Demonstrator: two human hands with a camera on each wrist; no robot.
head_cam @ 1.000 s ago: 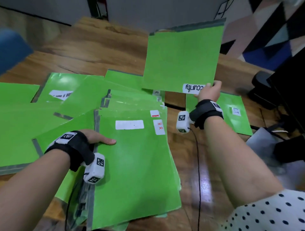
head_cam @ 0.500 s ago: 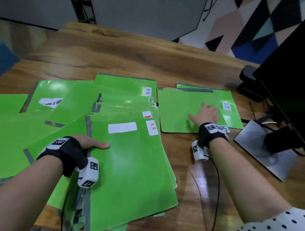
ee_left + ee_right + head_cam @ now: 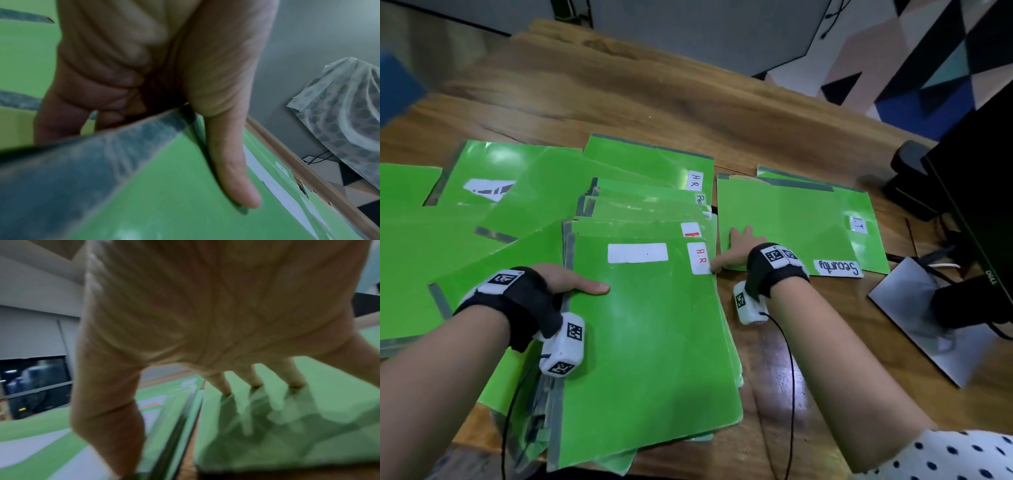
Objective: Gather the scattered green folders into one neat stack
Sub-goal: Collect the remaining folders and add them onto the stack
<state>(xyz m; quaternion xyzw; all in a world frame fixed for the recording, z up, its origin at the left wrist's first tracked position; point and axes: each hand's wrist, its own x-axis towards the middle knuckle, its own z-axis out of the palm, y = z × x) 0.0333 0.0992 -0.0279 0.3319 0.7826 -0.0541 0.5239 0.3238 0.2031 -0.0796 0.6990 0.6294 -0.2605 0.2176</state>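
Note:
A stack of green folders [image 3: 647,342] lies in the middle of the wooden table, its top one labelled "H.R". My left hand [image 3: 571,282] grips the top folder's [image 3: 164,203] taped left edge, thumb [image 3: 230,162] on top and fingers curled underneath. To the right the "Security" folder [image 3: 791,219] lies on an "I.T" folder [image 3: 866,209]. My right hand [image 3: 736,246] presses flat on the Security folder's [image 3: 287,443] left part, fingers [image 3: 255,378] spread, thumb by the stack's right edge. More green folders [image 3: 414,260] lie fanned out at the left.
A black monitor [image 3: 983,164] stands at the right edge on a grey base [image 3: 914,318] with cables around it. A dark object [image 3: 907,161] sits behind the I.T folder. Something blue [image 3: 397,89] blurs the upper left corner. Bare wood [image 3: 654,102] stretches behind the folders.
My right hand brought the Security folder down from the air onto the I.T folder, then slid left across it toward the stack. The left hand kept its grip.

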